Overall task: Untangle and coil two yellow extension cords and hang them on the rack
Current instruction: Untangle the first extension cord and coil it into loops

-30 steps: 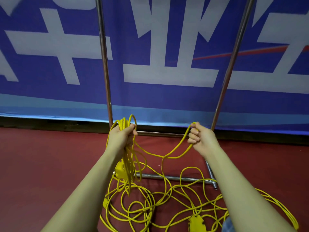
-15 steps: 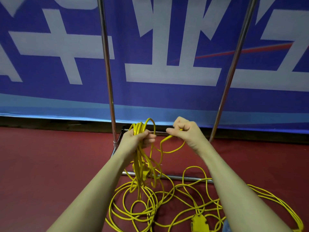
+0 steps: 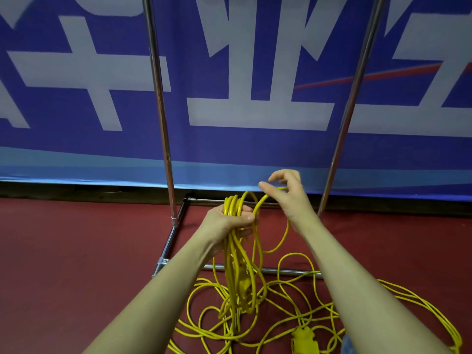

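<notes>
Head view: left hand point(image 3: 231, 221) fisted around coiled cord point(image 3: 238, 254); right hand point(image 3: 288, 198) loose-fingered, loop point(image 3: 274, 218) draped over it.

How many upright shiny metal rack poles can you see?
2: the left metal pole rises beside the left hand; the right metal pole stands behind the right hand.

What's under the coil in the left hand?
Loose yellow cord lies tangled on the red floor under the coil in the left hand; forearms cover some.
</notes>
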### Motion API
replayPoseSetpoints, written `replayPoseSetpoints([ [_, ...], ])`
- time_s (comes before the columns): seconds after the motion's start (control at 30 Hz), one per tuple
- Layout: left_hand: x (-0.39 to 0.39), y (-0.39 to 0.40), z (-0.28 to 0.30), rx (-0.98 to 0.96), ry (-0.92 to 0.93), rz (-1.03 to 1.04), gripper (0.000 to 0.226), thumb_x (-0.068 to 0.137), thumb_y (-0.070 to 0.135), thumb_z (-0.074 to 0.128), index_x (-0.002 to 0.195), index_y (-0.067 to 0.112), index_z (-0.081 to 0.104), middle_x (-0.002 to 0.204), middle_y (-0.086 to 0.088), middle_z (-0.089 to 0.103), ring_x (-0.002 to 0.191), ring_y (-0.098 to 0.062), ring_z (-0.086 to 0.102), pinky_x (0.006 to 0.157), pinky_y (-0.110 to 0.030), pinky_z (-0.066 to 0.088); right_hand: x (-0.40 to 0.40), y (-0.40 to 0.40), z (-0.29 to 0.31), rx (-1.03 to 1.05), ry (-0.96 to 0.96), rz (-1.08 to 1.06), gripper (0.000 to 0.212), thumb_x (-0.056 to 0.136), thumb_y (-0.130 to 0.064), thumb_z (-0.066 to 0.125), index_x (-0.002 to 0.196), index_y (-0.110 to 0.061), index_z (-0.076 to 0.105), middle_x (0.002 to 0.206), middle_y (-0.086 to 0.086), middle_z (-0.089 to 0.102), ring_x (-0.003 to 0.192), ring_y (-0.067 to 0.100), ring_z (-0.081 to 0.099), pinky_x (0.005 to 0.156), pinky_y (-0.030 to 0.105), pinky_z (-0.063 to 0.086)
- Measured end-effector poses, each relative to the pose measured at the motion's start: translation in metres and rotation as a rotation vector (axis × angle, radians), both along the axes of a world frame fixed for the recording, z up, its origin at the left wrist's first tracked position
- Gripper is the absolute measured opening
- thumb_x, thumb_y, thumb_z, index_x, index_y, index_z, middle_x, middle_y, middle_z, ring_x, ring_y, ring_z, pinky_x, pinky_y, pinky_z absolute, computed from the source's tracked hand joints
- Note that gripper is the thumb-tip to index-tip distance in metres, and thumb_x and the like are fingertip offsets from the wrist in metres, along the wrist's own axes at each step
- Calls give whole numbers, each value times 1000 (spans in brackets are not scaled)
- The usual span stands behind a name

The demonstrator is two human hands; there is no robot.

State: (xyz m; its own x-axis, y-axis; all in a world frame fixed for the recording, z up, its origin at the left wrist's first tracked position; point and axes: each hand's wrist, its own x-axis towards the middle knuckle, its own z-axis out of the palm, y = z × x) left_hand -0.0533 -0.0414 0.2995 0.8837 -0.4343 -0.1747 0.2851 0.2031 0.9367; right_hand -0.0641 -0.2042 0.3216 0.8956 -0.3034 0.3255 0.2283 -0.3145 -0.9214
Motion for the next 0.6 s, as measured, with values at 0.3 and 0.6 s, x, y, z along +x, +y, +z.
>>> replayPoseSetpoints([
  [0.3, 3, -9, 0, 25, -37, 182, 18, 76, -9, 72, 86, 5, 65, 64, -4, 69, 60, -16, 65, 61, -26, 55, -4, 0, -2, -272, 407, -358, 55, 78, -55, 67, 59, -8, 46, 61, 9, 47, 62, 25, 47, 58, 34, 32],
  [0.6, 5, -8, -4, 62, -88, 269, 20, 73, -7, 77, 84, 7, 67, 73, -10, 68, 72, -25, 63, 73, -35, 54, 4, 3, -21, 198, 385, -292, 43, 74, -36, 79, 53, -10, 52, 53, 9, 56, 60, 25, 58, 76, 47, 54],
])
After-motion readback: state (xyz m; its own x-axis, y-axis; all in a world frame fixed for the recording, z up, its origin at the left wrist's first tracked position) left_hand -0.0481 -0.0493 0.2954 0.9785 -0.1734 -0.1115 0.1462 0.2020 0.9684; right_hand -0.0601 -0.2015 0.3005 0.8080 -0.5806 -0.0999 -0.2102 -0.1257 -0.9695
